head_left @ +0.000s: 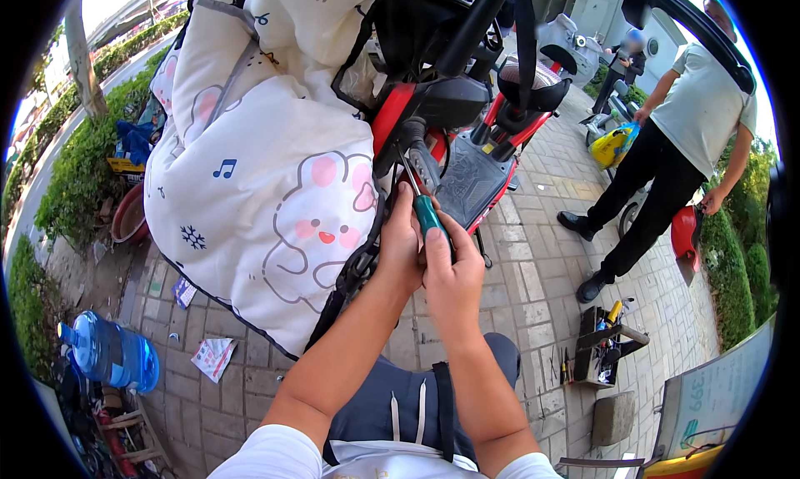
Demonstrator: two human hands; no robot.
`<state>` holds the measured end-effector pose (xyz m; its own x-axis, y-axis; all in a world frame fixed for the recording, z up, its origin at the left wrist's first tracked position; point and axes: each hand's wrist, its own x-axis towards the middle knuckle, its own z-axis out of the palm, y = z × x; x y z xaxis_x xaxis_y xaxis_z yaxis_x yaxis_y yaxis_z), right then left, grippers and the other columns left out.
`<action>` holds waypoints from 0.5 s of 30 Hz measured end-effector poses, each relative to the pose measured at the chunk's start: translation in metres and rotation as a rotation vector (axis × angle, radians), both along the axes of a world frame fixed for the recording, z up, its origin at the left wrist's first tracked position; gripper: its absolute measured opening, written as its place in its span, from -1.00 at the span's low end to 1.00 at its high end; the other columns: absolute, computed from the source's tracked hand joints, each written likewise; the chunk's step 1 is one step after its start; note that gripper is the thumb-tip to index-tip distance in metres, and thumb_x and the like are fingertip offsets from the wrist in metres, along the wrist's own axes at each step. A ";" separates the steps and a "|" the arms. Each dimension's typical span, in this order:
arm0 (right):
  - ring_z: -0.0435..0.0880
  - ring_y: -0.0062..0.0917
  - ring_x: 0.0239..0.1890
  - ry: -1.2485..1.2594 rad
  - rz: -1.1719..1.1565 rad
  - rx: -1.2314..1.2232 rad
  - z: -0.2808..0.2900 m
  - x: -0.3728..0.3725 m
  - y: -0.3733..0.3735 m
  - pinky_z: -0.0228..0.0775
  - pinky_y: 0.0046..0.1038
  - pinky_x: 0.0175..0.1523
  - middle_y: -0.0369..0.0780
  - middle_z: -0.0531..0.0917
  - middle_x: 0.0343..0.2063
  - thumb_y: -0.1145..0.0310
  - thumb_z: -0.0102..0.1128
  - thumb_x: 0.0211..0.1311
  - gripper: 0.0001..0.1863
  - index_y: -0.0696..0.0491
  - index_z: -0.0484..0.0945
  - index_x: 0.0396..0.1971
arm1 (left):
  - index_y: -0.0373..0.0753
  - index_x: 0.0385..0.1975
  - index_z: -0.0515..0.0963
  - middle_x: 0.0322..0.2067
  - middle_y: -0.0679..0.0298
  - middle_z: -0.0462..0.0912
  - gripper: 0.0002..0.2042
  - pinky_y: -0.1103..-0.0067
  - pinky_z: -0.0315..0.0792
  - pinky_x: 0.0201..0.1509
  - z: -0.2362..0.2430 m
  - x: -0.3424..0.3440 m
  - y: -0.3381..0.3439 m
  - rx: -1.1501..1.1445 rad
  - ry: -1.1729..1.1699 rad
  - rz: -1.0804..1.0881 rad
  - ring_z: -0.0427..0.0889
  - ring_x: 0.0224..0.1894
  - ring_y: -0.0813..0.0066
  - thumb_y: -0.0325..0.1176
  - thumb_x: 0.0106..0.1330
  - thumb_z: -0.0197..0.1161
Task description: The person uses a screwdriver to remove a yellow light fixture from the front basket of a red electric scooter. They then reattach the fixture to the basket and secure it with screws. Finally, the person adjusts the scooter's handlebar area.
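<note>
My right hand point(452, 270) is wrapped round the green handle of a screwdriver point(428, 215), thumb along its side. The metal shaft points up and away into the front of a red and black electric scooter point(393, 116). Just left of the handle, my left hand point(401, 241) is closed, its fingertips up beside the shaft against the scooter's front. What it pinches is hidden. A white padded scooter apron point(250, 195) with a cartoon animal print hangs over the scooter's left side, its dark edge next to my left wrist.
A person point(692, 104) stands at the right, holding a yellow bag point(614, 144) and a red part point(686, 239). An open toolbox point(596, 350) and a stone block point(613, 419) sit on the paving. Leftward lie a blue water jug point(112, 352) and a paper leaflet point(214, 358).
</note>
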<state>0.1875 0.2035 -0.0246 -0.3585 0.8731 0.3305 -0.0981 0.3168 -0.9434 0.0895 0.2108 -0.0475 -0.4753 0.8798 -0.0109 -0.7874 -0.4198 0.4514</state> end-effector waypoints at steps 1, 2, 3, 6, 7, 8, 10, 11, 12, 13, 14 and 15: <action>0.50 -0.57 -0.63 0.177 0.285 -0.493 0.026 0.008 -0.002 0.37 -0.46 -0.49 -0.23 0.58 -0.49 0.23 -0.01 0.44 -0.63 0.25 0.53 -0.06 | -0.18 -0.18 0.48 -0.41 0.34 0.59 -0.63 0.69 0.43 -0.40 -0.001 -0.001 -0.010 0.008 0.022 -0.043 0.55 -0.45 0.60 0.00 0.52 -0.11; 0.32 -0.65 -0.74 0.327 0.521 -0.716 0.029 0.018 0.009 0.22 -0.51 -0.57 -0.22 0.53 -0.52 0.22 -0.04 0.45 -0.68 0.20 0.48 -0.12 | -0.17 -0.11 0.47 -0.43 0.38 0.55 -0.56 0.72 0.41 -0.39 0.016 0.015 -0.022 -0.104 0.092 -0.002 0.52 -0.48 0.62 0.07 0.53 -0.19; 0.35 -0.64 -0.71 0.394 0.636 -0.856 0.032 0.018 0.013 0.22 -0.53 -0.58 -0.22 0.53 -0.50 0.17 -0.08 0.45 -0.61 0.22 0.43 -0.03 | -0.17 -0.06 0.45 -0.44 0.41 0.51 -0.59 0.72 0.40 -0.37 0.020 0.024 -0.037 -0.199 0.081 -0.048 0.50 -0.46 0.64 0.05 0.53 -0.18; 0.49 -0.54 -0.53 0.536 0.857 -1.076 0.039 0.009 0.011 0.40 -0.48 -0.43 -0.19 0.54 -0.36 0.10 -0.11 0.46 -0.51 0.21 0.33 0.13 | -0.18 0.07 0.38 -0.45 0.49 0.37 -0.62 0.73 0.29 -0.35 -0.004 0.048 -0.073 -0.190 0.102 0.058 0.38 -0.43 0.71 -0.02 0.52 -0.10; 0.57 -0.47 -0.36 0.540 0.965 -1.105 0.035 0.011 0.017 0.51 -0.40 -0.23 -0.16 0.55 -0.28 0.10 -0.09 0.46 -0.53 0.18 0.34 0.13 | -0.20 0.09 0.37 -0.44 0.50 0.35 -0.62 0.73 0.24 -0.35 -0.022 0.052 -0.090 -0.233 0.290 0.184 0.33 -0.42 0.72 -0.05 0.50 -0.04; 0.64 -0.41 -0.29 0.545 0.981 -1.131 0.029 0.005 0.019 0.56 -0.32 -0.12 -0.14 0.60 -0.23 0.11 -0.04 0.45 -0.55 0.13 0.36 0.13 | -0.21 0.10 0.35 -0.43 0.50 0.33 -0.62 0.73 0.19 -0.36 -0.037 0.048 -0.108 -0.254 0.484 0.304 0.29 -0.41 0.74 -0.07 0.48 0.01; 0.69 -0.33 -0.15 0.514 1.069 -1.084 0.023 -0.018 0.013 0.57 -0.29 -0.02 -0.10 0.66 -0.17 0.21 0.04 0.42 -0.66 0.07 0.42 0.07 | -0.32 0.19 0.29 -0.46 0.48 0.31 -0.47 0.73 0.11 -0.41 -0.011 0.043 -0.141 -0.213 0.977 0.716 0.22 -0.46 0.74 -0.07 0.39 0.16; 0.70 -0.34 -0.15 0.514 1.046 -1.081 0.024 -0.032 0.007 0.57 -0.29 -0.02 -0.11 0.66 -0.16 0.23 0.07 0.41 -0.69 0.08 0.43 0.03 | -0.33 0.19 0.30 -0.45 0.43 0.35 -0.46 0.72 0.14 -0.41 0.002 0.032 -0.150 -0.288 1.170 0.779 0.25 -0.48 0.71 -0.11 0.35 0.22; 0.70 -0.34 -0.16 0.490 1.025 -1.031 0.023 -0.041 0.005 0.59 -0.31 -0.05 -0.13 0.66 -0.16 0.22 0.08 0.41 -0.69 0.09 0.43 0.01 | -0.33 0.19 0.31 -0.43 0.39 0.40 -0.44 0.71 0.17 -0.41 0.014 0.024 -0.154 -0.373 1.371 0.843 0.27 -0.49 0.68 -0.15 0.31 0.28; 0.70 -0.36 -0.17 0.459 1.011 -1.028 0.023 -0.042 0.008 0.60 -0.32 -0.07 -0.15 0.65 -0.17 0.23 0.09 0.41 -0.71 0.11 0.43 -0.04 | -0.33 0.18 0.34 -0.36 0.31 0.48 -0.47 0.67 0.28 -0.35 0.029 0.020 -0.148 -0.480 1.541 0.830 0.39 -0.44 0.59 -0.23 0.28 0.32; 0.69 -0.39 -0.19 0.457 1.029 -1.040 0.022 -0.044 0.008 0.61 -0.33 -0.10 -0.17 0.65 -0.18 0.22 0.10 0.41 -0.73 0.11 0.44 -0.10 | -0.33 0.16 0.37 -0.30 0.22 0.57 -0.49 0.62 0.38 -0.30 0.044 0.013 -0.141 -0.613 1.724 0.839 0.51 -0.40 0.49 -0.31 0.25 0.35; 0.68 -0.41 -0.20 0.463 1.019 -1.031 0.023 -0.043 0.012 0.59 -0.33 -0.09 -0.17 0.65 -0.18 0.21 0.08 0.42 -0.74 0.10 0.45 -0.12 | -0.30 0.12 0.43 -0.38 0.14 0.56 -0.51 0.47 0.40 -0.42 0.041 0.004 -0.125 -0.501 1.814 0.988 0.51 -0.49 0.31 -0.40 0.17 0.39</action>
